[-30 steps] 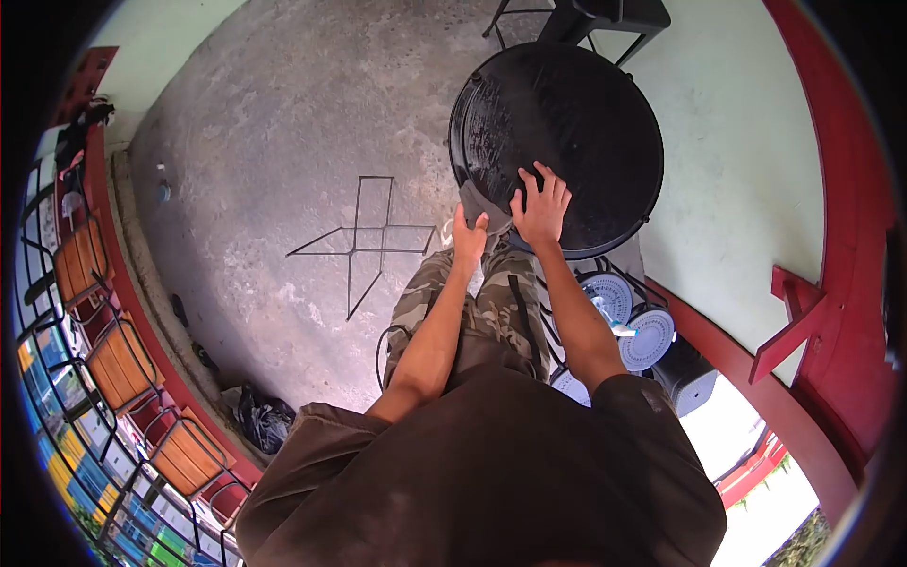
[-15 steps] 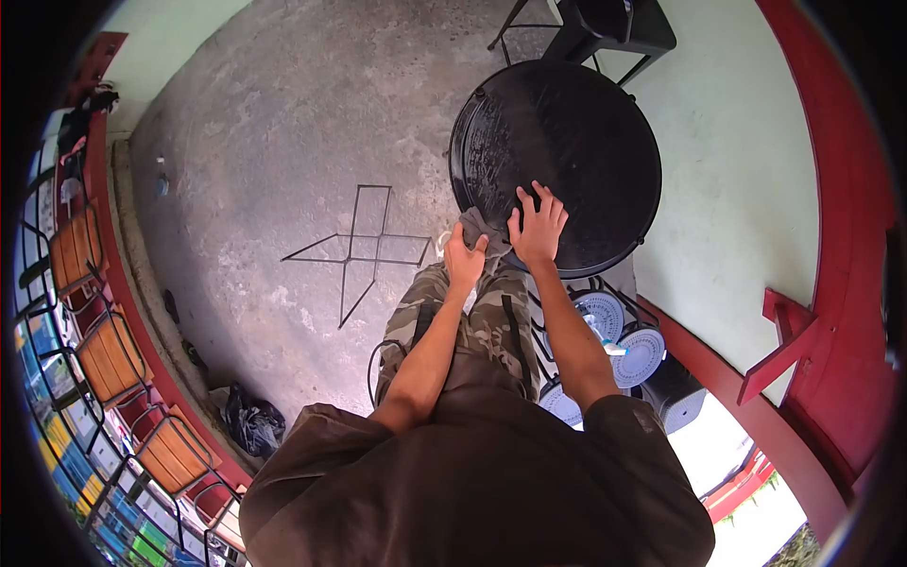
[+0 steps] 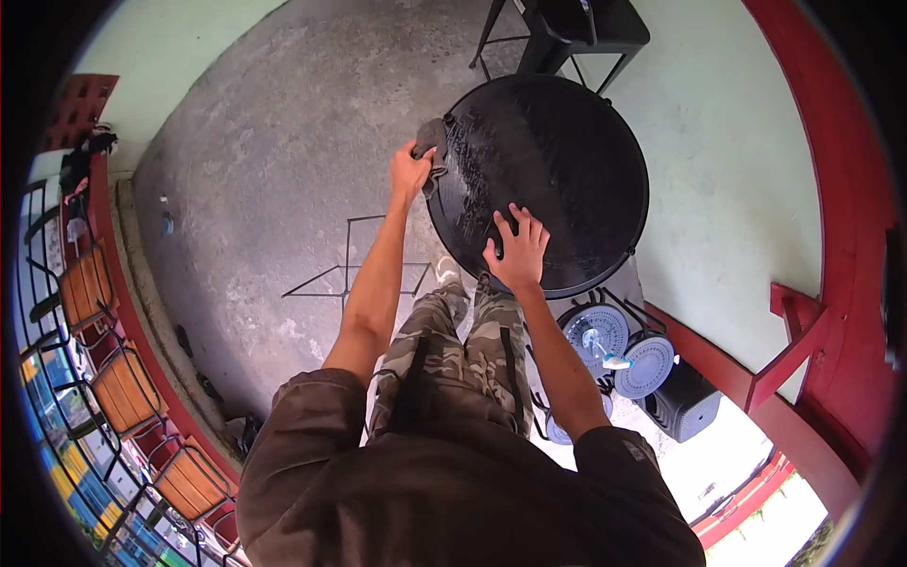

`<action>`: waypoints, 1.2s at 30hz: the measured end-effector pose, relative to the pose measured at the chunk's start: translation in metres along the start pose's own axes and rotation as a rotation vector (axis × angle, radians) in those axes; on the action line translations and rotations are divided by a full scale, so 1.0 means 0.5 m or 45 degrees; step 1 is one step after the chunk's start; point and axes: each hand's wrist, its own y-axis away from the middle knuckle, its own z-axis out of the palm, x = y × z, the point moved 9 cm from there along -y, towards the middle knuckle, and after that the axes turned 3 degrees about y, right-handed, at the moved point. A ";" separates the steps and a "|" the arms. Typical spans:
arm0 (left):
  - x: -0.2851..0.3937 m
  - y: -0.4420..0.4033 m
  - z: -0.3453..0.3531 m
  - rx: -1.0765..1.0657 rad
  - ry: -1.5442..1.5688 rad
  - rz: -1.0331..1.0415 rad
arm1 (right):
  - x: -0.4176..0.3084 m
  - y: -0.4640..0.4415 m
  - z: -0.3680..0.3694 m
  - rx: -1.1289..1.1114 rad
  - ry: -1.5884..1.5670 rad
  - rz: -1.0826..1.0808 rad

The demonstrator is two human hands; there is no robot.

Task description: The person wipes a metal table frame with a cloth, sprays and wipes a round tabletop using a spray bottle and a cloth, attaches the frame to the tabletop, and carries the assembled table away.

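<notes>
Since half a second ago the left hand [image 3: 411,172] has swung outward and forward, taking the grey cloth [image 3: 436,151] from the near edge of the round black table [image 3: 576,180] to its left edge, while the right hand [image 3: 520,250] remains on the near part of the top. The left fingers are closed around the bunched cloth, whose loose end hangs at the rim; the folds cover part of the grip, and whether the cloth presses on the top or only on the rim is hard to tell. The right hand is spread, its fingers bent and gripping nothing that can be seen; a dark patch beside the thumb cannot be made out. Streaky wet marks show on the left side of the top, and the table's legs are out of sight beneath it. On the floor, a thin black frame [image 3: 347,267] is partly covered by the left forearm. One pale shoe [image 3: 447,271] shows beyond the trousers [image 3: 453,354]. The black chair [image 3: 586,33] past the table is cut off by the upper border. Near the right elbow, a clear bottle [image 3: 597,345] lies across grey round seats [image 3: 645,367], partly hidden by the arm. A black bag [image 3: 249,433] barely shows behind the left sleeve [image 3: 316,406].
</notes>
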 end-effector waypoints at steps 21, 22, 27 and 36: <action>-0.148 0.345 0.044 -0.473 0.463 -0.552 | 0.000 0.007 -0.030 0.087 -0.092 -0.010; -0.153 0.345 0.043 -0.497 0.429 -0.516 | 0.000 0.007 -0.029 0.100 -0.077 -0.019; -0.109 0.323 -0.035 -0.616 0.382 -0.579 | 0.008 0.011 -0.030 0.130 -0.173 -0.074; 0.158 0.044 -0.125 -0.606 0.367 -0.389 | 0.042 -0.067 -0.039 0.144 -0.397 0.144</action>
